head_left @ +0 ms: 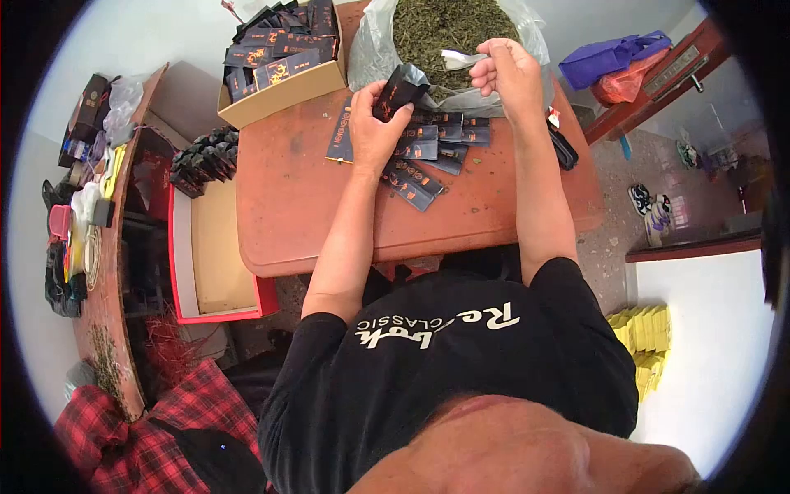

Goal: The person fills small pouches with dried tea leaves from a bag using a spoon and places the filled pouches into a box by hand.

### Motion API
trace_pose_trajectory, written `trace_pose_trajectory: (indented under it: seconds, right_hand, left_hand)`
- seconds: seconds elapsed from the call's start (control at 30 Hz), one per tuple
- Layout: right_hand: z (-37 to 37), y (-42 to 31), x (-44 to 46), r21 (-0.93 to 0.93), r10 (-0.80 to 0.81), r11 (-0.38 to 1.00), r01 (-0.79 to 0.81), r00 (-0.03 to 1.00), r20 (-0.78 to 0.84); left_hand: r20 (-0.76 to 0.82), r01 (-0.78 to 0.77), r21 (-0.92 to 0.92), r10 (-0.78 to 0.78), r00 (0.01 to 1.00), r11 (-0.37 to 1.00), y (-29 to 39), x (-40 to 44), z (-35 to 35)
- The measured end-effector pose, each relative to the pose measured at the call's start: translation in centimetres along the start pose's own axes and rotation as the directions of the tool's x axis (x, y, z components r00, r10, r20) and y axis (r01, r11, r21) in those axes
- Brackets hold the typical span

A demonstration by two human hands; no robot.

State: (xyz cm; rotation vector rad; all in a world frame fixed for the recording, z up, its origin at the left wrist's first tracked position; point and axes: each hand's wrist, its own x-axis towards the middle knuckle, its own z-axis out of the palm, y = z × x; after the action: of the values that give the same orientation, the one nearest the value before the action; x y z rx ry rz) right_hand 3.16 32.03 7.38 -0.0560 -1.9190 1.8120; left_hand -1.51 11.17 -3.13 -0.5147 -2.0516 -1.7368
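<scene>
My left hand [374, 128] grips a small black pouch [402, 89] with orange lettering, its silvery open mouth tilted toward the upper right. In my right hand [512, 76], a small spoon [462, 59] is pinched by the handle, and its pale bowl points left over the dried leaves [440, 29]. These dark green leaves fill a clear plastic bag [374, 45] at the table's far side. Below my left hand, several flat black pouches [415, 183] lie spread and overlapping on the reddish-brown table [304, 210].
A cardboard box [288, 97] packed with black pouches stands at the table's far left. A dark object [563, 146] lies near the right edge. Left of the table sit a red-rimmed box [267, 298] with bunched black packets [204, 160] and a cluttered wooden shelf [115, 255].
</scene>
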Motion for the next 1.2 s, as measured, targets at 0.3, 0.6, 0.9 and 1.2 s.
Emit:
trace_pose_trajectory:
  seconds: [0.3,0.6,0.9,1.2]
  right_hand:
    - [4.7,-2.0,-3.4,-0.550,-0.336,0.666,0.505,0.860,0.383]
    - [4.7,-2.2,-4.5,-0.406,-0.383,0.833,0.376,0.921,0.067]
    - [-1.1,3.0,-1.1,-0.131,-0.402,0.915,0.380,0.875,-0.268]
    - [-3.5,6.2,-0.8,-0.209,-0.422,0.906,0.367,0.805,-0.417]
  left_hand:
    - [0.038,-0.001,0.057,-0.001,0.999,0.998,0.6,-0.1,-0.4]
    - [-0.067,-0.064,-0.058,0.060,0.996,0.996,0.6,-0.1,-0.7]
    - [-0.262,-0.164,-0.177,0.114,0.958,0.970,1.8,0.4,-3.4]
    - [-0.524,-0.034,-0.271,-0.118,0.843,0.962,2.1,0.0,-21.5]
